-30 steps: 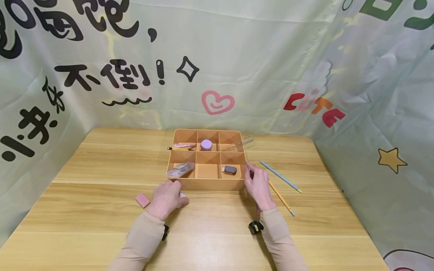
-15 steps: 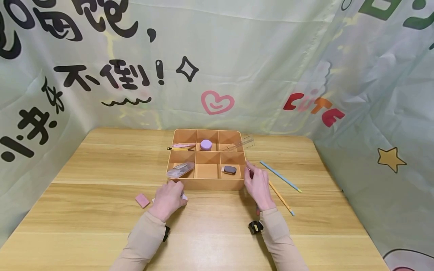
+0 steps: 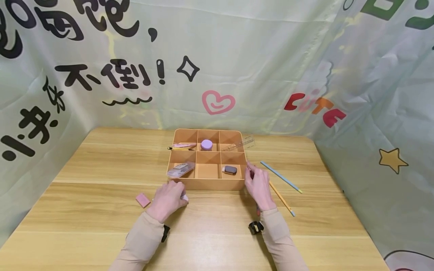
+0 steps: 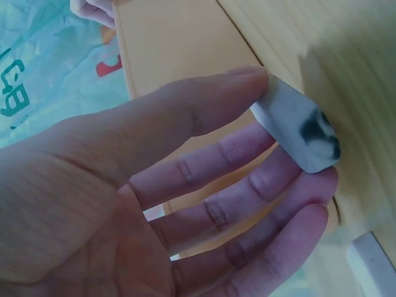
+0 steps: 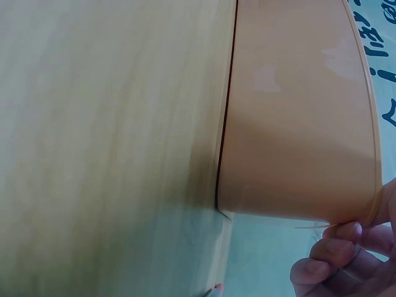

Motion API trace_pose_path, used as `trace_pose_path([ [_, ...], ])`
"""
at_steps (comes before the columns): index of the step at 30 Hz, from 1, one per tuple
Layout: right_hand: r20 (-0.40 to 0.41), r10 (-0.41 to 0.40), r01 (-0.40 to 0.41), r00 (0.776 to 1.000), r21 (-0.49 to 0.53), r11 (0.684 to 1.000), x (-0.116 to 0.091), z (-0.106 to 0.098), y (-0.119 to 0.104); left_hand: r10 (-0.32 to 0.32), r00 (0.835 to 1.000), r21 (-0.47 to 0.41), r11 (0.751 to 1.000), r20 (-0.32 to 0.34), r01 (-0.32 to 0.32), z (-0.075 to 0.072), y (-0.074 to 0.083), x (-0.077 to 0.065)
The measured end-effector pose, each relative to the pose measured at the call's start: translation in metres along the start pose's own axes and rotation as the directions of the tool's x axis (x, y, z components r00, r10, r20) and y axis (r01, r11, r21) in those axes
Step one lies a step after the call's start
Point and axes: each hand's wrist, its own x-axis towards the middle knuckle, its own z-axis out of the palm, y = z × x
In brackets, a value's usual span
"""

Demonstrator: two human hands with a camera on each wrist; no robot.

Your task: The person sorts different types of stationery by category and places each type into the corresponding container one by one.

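My left hand point(image 3: 166, 199) is by the near left corner of an orange-tan divided organizer box point(image 3: 213, 184). Between thumb and fingertips it pinches a small white eraser point(image 4: 297, 124) with dark marks, low over the table. My right hand point(image 3: 259, 188) grips the box at its near right corner, curled fingertips at the rim in the right wrist view. Inside the box lie a clear plastic case point(image 3: 181, 170), a grey eraser with a white end point(image 3: 229, 170), a round purple item point(image 3: 206, 145), pencils point(image 3: 183, 146) and a clear ruler point(image 3: 239, 143).
A pink eraser point(image 3: 142, 200) lies left of my left hand. On the right are a blue pencil point(image 3: 281, 177) and a yellow pencil point(image 3: 282, 198). Another white block point(image 4: 371, 263) shows in the left wrist view. Printed fabric point(image 3: 254, 56) hangs behind the table point(image 3: 217, 241).
My left fingers have shifted slightly around the white eraser, which sits a little differently in them. The right hand and the box stay in place.
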Motion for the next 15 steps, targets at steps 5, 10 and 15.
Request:
trace_pose_path([
  [5, -0.006, -0.009, 0.009, 1.0, -0.003, 1.0, 0.0006, -0.0006, -0.0002, 0.021, 1.0, -0.026, 0.999, 0.007, -0.021, -0.0028, 0.0038, -0.003],
  [10, -0.002, -0.004, 0.004, 1.0, -0.003, 1.0, 0.0006, -0.0005, 0.0002, 0.023, 1.0, -0.052, 0.998, 0.015, -0.023, -0.0044, 0.0061, -0.0049],
  [15, 0.002, 0.001, -0.001, 1.0, -0.002, 1.0, 0.0001, -0.0006, 0.0, 0.031, 0.999, -0.063, 0.998, 0.02, -0.029, -0.005, 0.0075, -0.0057],
])
